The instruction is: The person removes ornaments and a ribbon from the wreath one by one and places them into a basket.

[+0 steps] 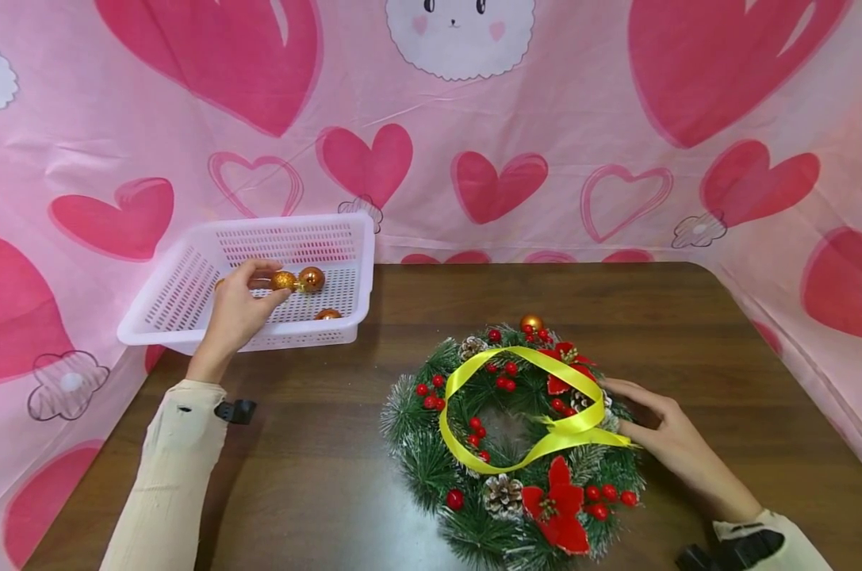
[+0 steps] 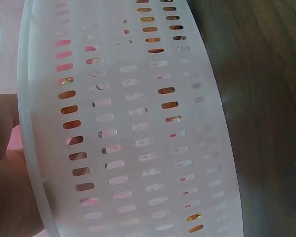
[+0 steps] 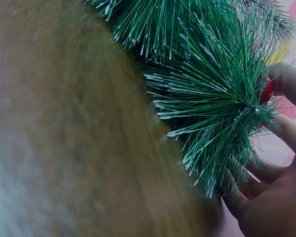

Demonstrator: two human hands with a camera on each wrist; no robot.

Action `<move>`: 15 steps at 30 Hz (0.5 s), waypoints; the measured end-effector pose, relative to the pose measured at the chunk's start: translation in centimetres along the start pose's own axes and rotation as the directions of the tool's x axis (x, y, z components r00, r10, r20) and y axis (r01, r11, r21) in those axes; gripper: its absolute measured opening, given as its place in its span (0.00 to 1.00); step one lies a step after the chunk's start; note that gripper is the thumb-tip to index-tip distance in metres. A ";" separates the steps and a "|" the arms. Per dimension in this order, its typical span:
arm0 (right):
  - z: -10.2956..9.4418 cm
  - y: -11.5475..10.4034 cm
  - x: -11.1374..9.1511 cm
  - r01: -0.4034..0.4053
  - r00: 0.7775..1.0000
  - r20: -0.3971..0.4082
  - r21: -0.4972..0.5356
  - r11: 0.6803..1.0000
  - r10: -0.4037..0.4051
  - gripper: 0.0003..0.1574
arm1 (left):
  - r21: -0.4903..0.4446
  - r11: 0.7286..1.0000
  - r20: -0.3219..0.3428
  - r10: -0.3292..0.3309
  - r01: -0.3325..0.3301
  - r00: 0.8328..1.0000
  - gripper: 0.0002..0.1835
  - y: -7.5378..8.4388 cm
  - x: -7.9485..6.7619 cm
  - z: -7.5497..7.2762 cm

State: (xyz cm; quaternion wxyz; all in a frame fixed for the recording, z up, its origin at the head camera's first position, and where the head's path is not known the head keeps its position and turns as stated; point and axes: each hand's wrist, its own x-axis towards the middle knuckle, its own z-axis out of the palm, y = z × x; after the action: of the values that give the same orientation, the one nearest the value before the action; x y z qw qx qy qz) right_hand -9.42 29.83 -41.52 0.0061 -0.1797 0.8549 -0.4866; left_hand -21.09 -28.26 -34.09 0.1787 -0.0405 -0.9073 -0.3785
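Over the white basket [image 1: 362,317], my left hand [image 1: 241,297] reaches in from the front. Its thumb and fingertips pinch a glittery gold bauble [image 1: 283,281]. A shiny copper bauble [image 1: 311,279] sits right beside that one, and another bauble [image 1: 327,314] lies lower in the basket. My right hand [image 1: 662,428] grips the right edge of a green Christmas wreath [image 1: 423,468], with fingers among the frosted sprigs [image 3: 202,98]. Across the wreath lies a looped yellow ribbon [image 1: 466,460]. Red flowers [image 1: 559,507], berries and pinecones [image 1: 503,496] decorate it.
A gold bauble [image 1: 532,322] is at the wreath's far edge. The basket's slotted side [image 2: 133,128] rises between the left wrist and the baubles inside. Behind the brown wooden table [image 1: 316,444] hangs a pink cloth [image 1: 431,103] printed with hearts.
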 end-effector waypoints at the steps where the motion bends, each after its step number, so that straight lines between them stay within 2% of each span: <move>1: 0.0 0.0 0.0 -0.004 1.000 -0.001 -0.010 1.000 0.004 0.28 | 0.003 1.000 -0.004 -0.002 0.002 1.000 0.21 0.0 0.0 0.0; 6: -0.1 -0.2 0.0 -0.026 1.000 -0.002 -0.052 0.998 0.026 0.28 | 0.003 1.000 -0.023 -0.012 0.012 1.000 0.21 0.2 -0.1 0.1; 15: -0.1 -0.2 0.0 -0.026 1.000 -0.001 -0.039 0.999 0.025 0.28 | -0.020 1.000 -0.051 -0.006 0.005 0.999 0.18 0.3 -0.1 0.4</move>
State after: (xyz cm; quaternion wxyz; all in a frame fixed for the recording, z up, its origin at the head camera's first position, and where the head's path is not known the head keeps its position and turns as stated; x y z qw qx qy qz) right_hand -9.34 29.80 -41.30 0.0086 -0.1687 0.8665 -0.4697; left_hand -21.01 -27.74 -34.20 0.2002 -0.0301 -0.8989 -0.3887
